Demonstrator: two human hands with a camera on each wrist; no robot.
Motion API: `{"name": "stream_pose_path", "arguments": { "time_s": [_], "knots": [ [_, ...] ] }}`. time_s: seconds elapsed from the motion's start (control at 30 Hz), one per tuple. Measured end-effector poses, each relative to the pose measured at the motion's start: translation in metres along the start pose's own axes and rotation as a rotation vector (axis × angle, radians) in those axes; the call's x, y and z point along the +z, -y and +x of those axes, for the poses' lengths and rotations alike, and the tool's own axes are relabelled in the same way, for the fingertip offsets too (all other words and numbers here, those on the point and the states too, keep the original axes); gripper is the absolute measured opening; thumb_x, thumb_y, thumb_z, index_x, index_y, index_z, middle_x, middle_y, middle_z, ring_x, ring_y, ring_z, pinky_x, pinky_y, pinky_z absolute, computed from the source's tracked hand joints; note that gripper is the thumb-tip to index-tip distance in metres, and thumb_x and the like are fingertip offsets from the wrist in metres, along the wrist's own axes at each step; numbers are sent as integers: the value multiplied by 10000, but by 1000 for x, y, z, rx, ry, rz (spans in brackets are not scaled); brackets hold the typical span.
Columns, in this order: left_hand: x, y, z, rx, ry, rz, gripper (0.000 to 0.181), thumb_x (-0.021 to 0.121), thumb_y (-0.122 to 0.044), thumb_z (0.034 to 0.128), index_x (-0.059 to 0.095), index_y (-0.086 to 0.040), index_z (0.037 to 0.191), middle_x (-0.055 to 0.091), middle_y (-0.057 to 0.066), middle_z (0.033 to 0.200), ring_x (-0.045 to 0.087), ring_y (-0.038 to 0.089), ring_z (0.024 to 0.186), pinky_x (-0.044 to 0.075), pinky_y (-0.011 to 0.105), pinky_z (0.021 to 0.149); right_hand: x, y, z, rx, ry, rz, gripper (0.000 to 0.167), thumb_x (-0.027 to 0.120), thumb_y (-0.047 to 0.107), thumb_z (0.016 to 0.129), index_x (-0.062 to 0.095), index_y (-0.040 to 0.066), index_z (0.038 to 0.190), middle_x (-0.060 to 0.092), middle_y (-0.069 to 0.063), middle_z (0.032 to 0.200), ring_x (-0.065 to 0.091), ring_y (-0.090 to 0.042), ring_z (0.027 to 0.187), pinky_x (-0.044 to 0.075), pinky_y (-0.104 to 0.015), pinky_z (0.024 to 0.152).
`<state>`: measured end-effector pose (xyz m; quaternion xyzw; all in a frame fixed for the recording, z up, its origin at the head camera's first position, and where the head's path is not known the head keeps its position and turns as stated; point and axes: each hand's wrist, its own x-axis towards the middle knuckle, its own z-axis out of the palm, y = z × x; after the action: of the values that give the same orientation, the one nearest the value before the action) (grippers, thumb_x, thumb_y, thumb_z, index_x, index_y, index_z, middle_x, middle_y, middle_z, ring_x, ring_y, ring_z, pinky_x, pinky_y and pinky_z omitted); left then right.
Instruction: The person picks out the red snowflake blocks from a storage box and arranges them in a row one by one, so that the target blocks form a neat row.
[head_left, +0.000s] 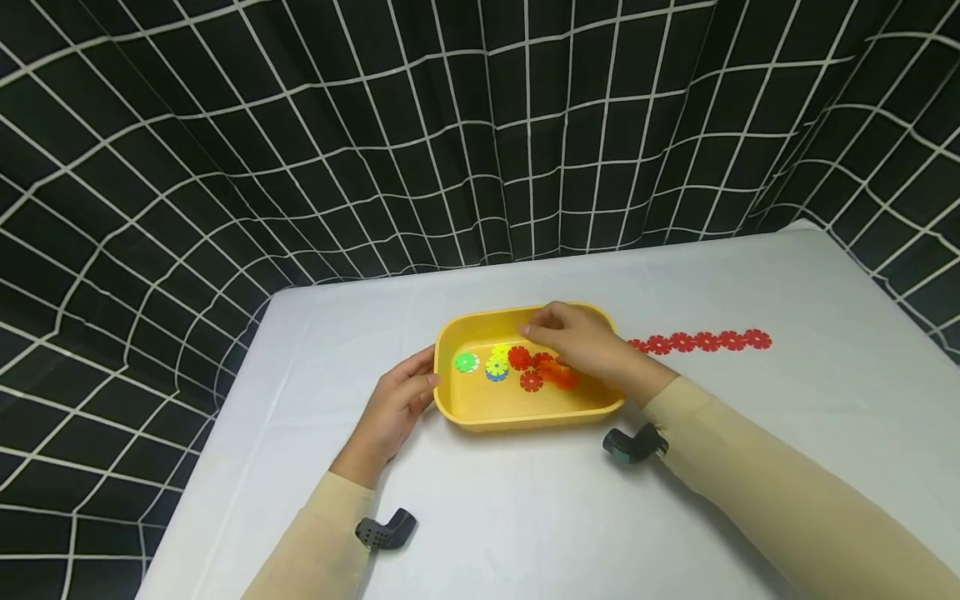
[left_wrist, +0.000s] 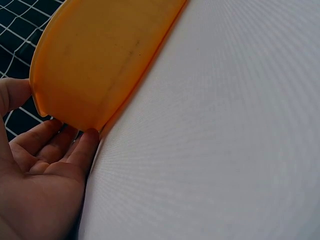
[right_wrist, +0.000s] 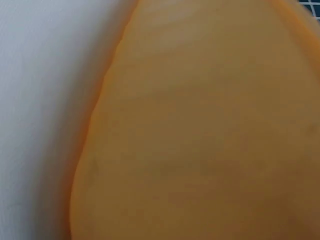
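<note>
A yellow plastic tray [head_left: 480, 417] stands on the white table, with snowflake-shaped plastic discs on its floor. My left hand [head_left: 401, 404] holds the tray's left end, thumb at the rim and fingers against the outer wall; in the left wrist view the fingertips of this hand [left_wrist: 55, 170] touch the wall. Over the tray's right part reaches my right hand [head_left: 581, 337], its thumb and forefinger close together near the far wall. Whether it pinches a disc is hidden. Beneath it lie orange discs [head_left: 558, 374], beside red discs [head_left: 519, 358]. The right wrist view shows only the tray's wall [right_wrist: 190, 125].
Right of the tray, a row of joined red discs [head_left: 707, 341] stretches across the white table [head_left: 495, 517]. Green [head_left: 466, 362] and yellow discs [head_left: 497, 365] lie in the tray's left half. A black gridded curtain [head_left: 420, 133] hangs behind the table.
</note>
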<state>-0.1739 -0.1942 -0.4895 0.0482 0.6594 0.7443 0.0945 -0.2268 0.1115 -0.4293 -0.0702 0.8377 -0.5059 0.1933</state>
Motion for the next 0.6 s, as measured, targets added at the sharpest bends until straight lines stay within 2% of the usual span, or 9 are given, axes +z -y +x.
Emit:
{"name": "stream_pose_path", "arguments": {
  "time_s": [0.17,0.3,0.43,0.6],
  "knots": [
    [0,0,1,-3,2,10,548,573,-51,1050,524,-18,1595,524,52,1618,474,194,1491,457,343,1161,3,-10,5,-118,0,-114,388,733,112,1036,629,-40,1378,654,-196,1335,586,-385,1259,463,-529,1142],
    [0,0,1,-1,1,11,548,570,-47,1048,530,-24,1593,529,48,1616,480,193,1488,462,348,1159,6,-12,8,-140,3,-183,339,726,-59,976,655,-29,1306,677,-178,1296,593,-388,1272,453,-529,1164],
    [-1,1,1,0,1,-7,556,573,-31,1038,528,-15,1592,527,73,1617,480,211,1489,463,355,1161,9,-11,9,-130,17,-239,381,782,-87,921,677,-10,1279,681,-156,1296,592,-370,1285,449,-509,1174],
    [-1,1,0,-3,13,-22,573,577,-26,1033,507,3,1602,509,105,1628,468,234,1498,458,360,1167,12,-11,8,-143,18,-300,424,867,-45,873,686,-6,1255,641,-155,1249,582,-350,1209,476,-482,1124]
  ]
}}
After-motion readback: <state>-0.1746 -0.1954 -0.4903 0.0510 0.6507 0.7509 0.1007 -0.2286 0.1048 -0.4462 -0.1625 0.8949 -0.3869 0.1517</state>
